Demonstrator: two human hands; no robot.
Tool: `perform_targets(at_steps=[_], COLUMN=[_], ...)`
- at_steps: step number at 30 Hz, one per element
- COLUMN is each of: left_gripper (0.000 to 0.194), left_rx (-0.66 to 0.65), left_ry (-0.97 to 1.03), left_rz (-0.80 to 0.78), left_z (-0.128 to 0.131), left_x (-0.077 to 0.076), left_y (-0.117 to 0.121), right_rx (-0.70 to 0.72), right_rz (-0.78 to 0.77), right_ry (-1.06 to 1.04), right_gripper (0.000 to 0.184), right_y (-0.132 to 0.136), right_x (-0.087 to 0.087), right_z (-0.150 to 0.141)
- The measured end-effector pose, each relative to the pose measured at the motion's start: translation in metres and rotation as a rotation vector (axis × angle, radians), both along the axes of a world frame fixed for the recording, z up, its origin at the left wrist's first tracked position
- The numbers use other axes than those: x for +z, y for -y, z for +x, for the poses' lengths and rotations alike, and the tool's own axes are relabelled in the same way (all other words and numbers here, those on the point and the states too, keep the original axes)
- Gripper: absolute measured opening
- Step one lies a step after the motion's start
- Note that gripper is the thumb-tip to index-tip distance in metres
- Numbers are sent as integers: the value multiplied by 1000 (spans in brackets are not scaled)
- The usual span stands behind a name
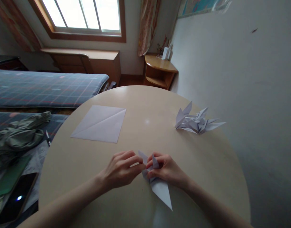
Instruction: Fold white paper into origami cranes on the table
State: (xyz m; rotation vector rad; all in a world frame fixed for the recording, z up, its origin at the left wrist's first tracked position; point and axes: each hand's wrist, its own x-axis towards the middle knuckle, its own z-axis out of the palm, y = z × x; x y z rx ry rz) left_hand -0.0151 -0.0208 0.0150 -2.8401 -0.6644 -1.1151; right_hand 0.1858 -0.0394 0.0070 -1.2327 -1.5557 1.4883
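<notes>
Between my hands, near the front of the round table (pixel 145 98), is a folded white paper crane (pixel 161 190). One long pointed flap of it reaches toward me, and smaller points stick up at its far end. My right hand (pixel 168 169) grips the crane from the right, fingers and thumb closed on the paper. From the left, my left hand (pixel 126 167) pinches the crane's left side with thumb and fingertips. What exactly lies under those fingertips is partly hidden.
A creased square paper sheet (pixel 100 123) lies at the table's left. Several folded paper cranes (pixel 195 120) are heaped at the right, near the wall. Beyond the left edge are a phone (pixel 17 198), a green folder (pixel 11 175), a pen (pixel 48 138) and a crumpled cloth (pixel 19 136).
</notes>
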Motion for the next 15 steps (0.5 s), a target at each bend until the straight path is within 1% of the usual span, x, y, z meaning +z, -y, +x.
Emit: perform_targets(at_steps=[6, 11, 15], left_gripper=[13, 11, 12], left_rx=[0, 6, 28], left_ry=[83, 116, 159], left_rz=[46, 100, 72], left_z=[1, 2, 5], left_x=[-2, -3, -6], left_y=[0, 1, 4], right_rx=[-51, -88, -109], right_rz=[36, 100, 190], right_ry=[25, 54, 63], right_gripper=[13, 15, 16], right_y=[4, 4, 5], right_x=[0, 2, 2], right_z=[-4, -5, -5])
